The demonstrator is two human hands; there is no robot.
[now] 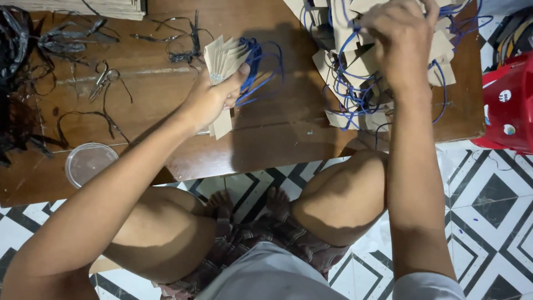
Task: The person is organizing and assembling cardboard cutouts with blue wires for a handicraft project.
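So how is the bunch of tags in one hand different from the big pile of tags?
The bunch is small and neat, fanned in the left hand; the pile is big and messy, lying on the table under the right hand. The bunch's blue strings hang together to one side; the pile's are tangled. Both are tan card tags with blue strings.

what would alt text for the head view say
Seen from above, a seated person's left hand grips a stack of tan paper tags with blue strings, while the right hand reaches into a tag pile on a low wooden table.
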